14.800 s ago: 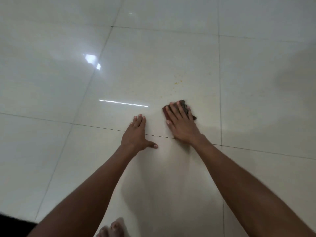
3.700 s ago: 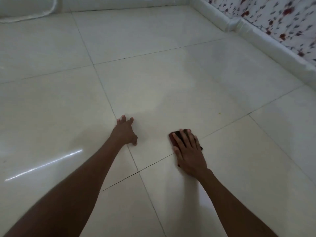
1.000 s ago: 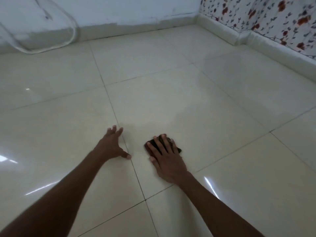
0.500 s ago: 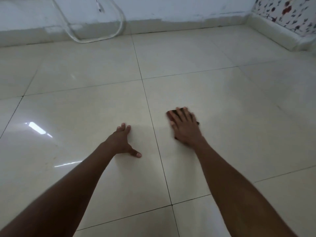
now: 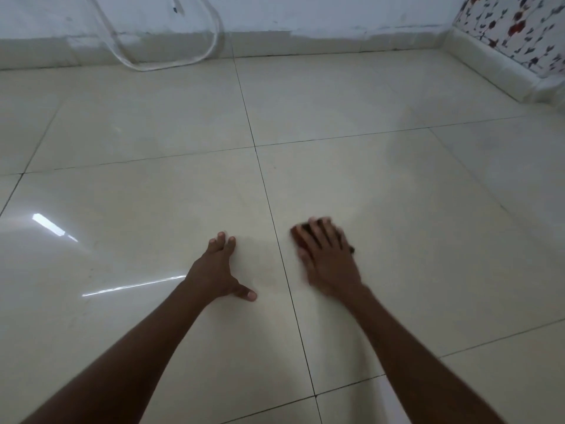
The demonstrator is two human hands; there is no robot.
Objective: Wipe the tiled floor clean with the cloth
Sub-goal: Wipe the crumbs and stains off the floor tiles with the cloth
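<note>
– What's different from half a second ago?

– Not much in my hands. My right hand (image 5: 328, 255) still lies flat on the cloth (image 5: 298, 237), fingers straight and a little spread, pressing it to the floor (image 5: 397, 240) just right of the dark grout line (image 5: 276, 228). My left hand (image 5: 218, 269) has stayed planted on the tile left of that line, fingers straight and close together, thumb stuck out sideways. The view has changed a bit: the clear hose (image 5: 171, 64) looped against the back wall (image 5: 305, 16) now sits nearer the top middle, and the flowered wall (image 5: 516, 29) shows more at the floor's far right corner.

– What can't you make out?

– The cloth, mostly. My palm covers nearly all of it; only a dark reddish edge shows past my fingertips and a scrap by my little finger. My right hand is smeared with blur. Both forearms run off the bottom edge, and the hose is cut off at the top
</note>
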